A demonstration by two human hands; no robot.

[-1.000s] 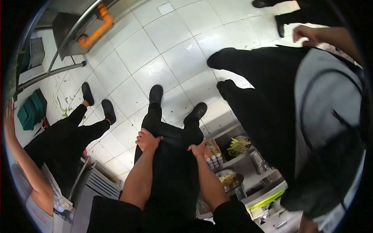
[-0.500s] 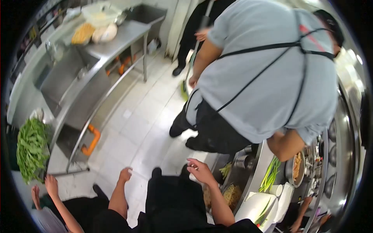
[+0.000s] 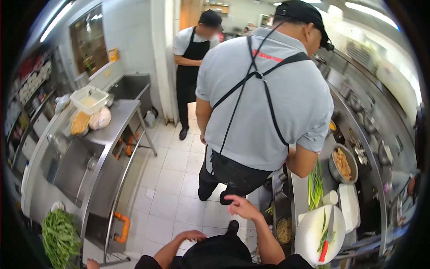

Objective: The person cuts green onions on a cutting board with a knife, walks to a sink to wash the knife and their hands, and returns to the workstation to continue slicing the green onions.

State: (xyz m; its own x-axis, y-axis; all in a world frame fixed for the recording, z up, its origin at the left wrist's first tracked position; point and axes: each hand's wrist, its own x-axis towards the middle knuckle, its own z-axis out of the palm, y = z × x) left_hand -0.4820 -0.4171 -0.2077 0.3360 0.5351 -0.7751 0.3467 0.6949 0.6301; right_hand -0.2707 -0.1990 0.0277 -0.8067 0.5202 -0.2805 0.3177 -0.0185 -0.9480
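Observation:
My right hand (image 3: 242, 208) is held out in the air above the floor, fingers apart and the index finger extended, with nothing in it. A co-worker's dark trousers (image 3: 237, 172) are just beyond it. My left hand (image 3: 191, 236) hangs low in front of my dark apron (image 3: 215, 253), its fingers loosely stretched and holding nothing visible. On the counter to my right lies a round white cutting board (image 3: 309, 233), bearing a knife with a red handle (image 3: 323, 252) and some cut green stalks. Long spring onions (image 3: 316, 186) lie beyond the board.
A co-worker in a grey shirt (image 3: 268, 94) stands close ahead, back turned. Another person in a black apron (image 3: 190, 83) stands farther off. At left are a steel sink (image 3: 74, 172) and leafy greens (image 3: 60, 237). A metal bowl of meat (image 3: 344, 166) stands on the right counter.
My view has tilted up. The co-worker ahead has straightened from bending. My left hand has come inward towards my apron. The knife on the board now shows.

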